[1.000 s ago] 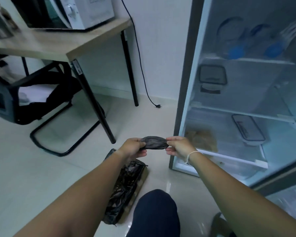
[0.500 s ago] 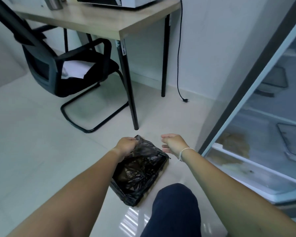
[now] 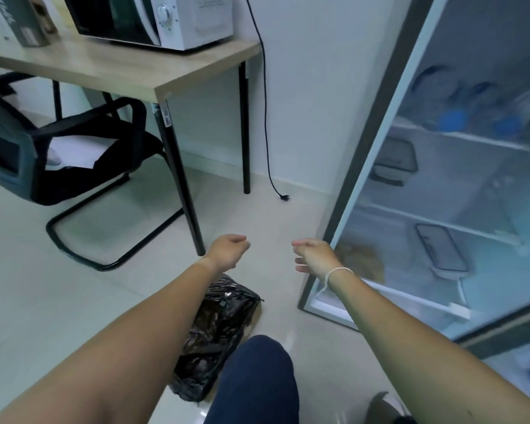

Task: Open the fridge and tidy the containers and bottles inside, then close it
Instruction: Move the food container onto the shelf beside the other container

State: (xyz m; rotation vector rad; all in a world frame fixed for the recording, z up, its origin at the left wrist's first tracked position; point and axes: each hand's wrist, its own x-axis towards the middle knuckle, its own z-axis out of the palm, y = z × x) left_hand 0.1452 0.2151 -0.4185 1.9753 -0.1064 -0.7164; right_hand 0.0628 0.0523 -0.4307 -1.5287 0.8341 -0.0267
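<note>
around: a black plastic bag (image 3: 218,338) is seen lying on the floor (image 3: 43,301) below the left forearm, just beside a knee in dark blue cloth (image 3: 257,381). a black chair (image 3: 58,166) with white paper on its seat is parked under the surface (image 3: 120,68), on which a white microwave (image 3: 166,19) and a box (image 3: 22,19) are set. a black cord (image 3: 265,117) is hung down the wall, its plug on the floor.
fridge: the fridge (image 3: 441,209) is found at the right, open. a lidded container (image 3: 444,249) is placed on the lower shelf, another (image 3: 395,162) on the shelf above, blue-capped bottles (image 3: 453,117) on the top shelf; these are blurred.
left hand: the left hand (image 3: 227,252) is held out over the floor, fingers loosely curled, nothing grasped.
right hand: the right hand (image 3: 314,255) is held beside the fridge's front edge, fingers relaxed and empty; a white string is worn at the wrist.
room: pale glossy floor tiles and a white wall are shown.
</note>
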